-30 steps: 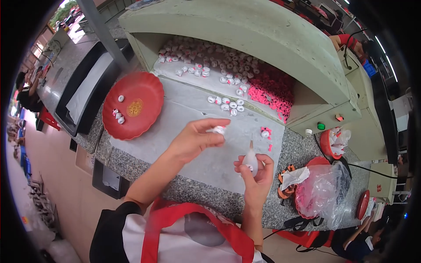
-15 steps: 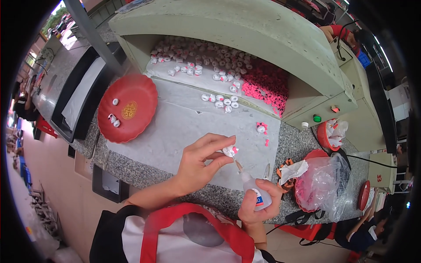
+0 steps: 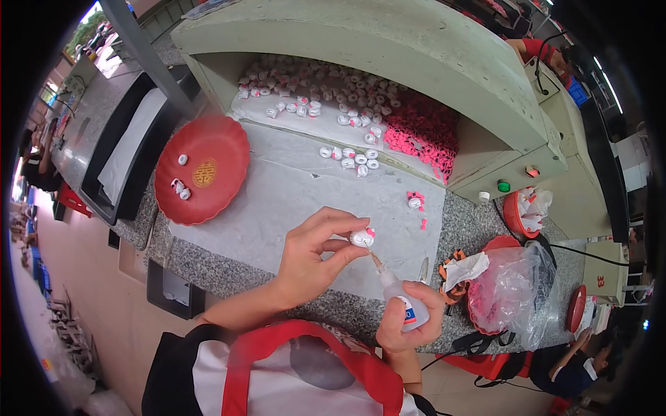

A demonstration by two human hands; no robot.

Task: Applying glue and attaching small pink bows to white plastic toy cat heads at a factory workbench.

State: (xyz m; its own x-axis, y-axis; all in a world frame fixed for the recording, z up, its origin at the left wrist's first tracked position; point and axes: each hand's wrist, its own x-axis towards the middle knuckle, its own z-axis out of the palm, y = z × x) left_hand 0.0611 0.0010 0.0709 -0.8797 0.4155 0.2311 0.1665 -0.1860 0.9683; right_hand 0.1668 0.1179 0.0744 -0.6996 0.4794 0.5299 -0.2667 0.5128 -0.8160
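Observation:
Between the thumb and fingers of my left hand [image 3: 312,253] is a small white rounded piece with a pink bow [image 3: 362,238]. My right hand [image 3: 414,317] grips a translucent squeeze bottle of glue [image 3: 393,286] with a narrow tip. The tip points up and left, at or very near the white piece's lower side; I cannot tell whether it touches. Beyond my hands, several similar white pieces [image 3: 348,163] lie on the white sheet [image 3: 291,194]. A lone white piece [image 3: 414,203] sits beside loose pink bows to the right.
A red scalloped plate [image 3: 229,156] with a few white pieces stands on the left. A pale metal hood [image 3: 361,35] shelters many white pieces and a heap of pink bows [image 3: 421,135]. On the right are a red basket [image 3: 512,215] and a plastic bag [image 3: 513,284]. Other people work farther off.
My left hand has turned the white piece slightly, so its pink bow now sits at the upper right. The bottle tip has shifted a little up and left.

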